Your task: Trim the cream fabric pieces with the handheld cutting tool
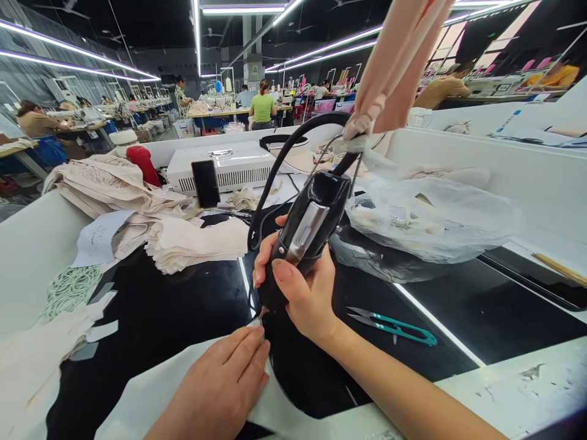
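My right hand (305, 287) is wrapped round a black corded handheld tool (316, 214) that looks like an ultrasonic welding gun, with a silver lever on its upper side. Its narrow tip points down at the fabric edge beside my left fingertips. Fingers together and bent, my left hand (224, 379) holds the edge of a white fabric piece (142, 391) on the black tabletop; the thumb is hidden. From the tool's top, a thick black cord (293, 137) loops left, and a knotted pink fabric strip (389, 67) runs up out of view. Teal thread snips (398, 327) lie right of my right forearm.
Stacked cream fabric pieces (197, 241) and green elastic loops (73, 287) lie left. Behind stand a phone (206, 184) and a white vented box (222, 165). A clear plastic bag (435, 220) of scraps lies right. Farther off, people work at sewing tables.
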Demonstrator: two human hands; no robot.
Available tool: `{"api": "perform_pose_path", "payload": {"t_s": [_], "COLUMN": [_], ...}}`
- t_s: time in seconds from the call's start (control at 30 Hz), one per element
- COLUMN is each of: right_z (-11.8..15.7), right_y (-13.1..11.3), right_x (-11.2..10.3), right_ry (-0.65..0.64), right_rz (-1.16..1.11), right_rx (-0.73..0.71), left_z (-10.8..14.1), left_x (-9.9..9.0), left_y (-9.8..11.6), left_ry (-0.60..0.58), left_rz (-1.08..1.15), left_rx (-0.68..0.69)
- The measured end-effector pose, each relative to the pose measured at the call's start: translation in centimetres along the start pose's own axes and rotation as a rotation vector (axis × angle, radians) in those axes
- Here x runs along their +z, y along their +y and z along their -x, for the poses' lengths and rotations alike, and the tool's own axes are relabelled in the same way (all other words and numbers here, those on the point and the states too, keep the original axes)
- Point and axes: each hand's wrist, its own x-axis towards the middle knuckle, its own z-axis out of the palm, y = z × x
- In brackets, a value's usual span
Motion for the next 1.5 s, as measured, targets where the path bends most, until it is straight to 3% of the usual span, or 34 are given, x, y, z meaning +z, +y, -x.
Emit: {"api": "perform_pose_path", "payload": {"t_s": [0.53,1.5], "right_z": [-0.3,0.1], "right_y": [0.4,0.4], "right_x": [-0.1,0.1], "right_ry": [-0.009,-0.02], "right_rz": [-0.042,-0.026], "right_rx": [0.011,-0.02], "left_z": [0.0,0.9], "left_x": [0.2,0.1], "left_y": [0.4,0.6], "left_ry": [0.067,0.019], "left_rz": [0.014,-0.007], "left_rx": [-0.043,-0.09]}}
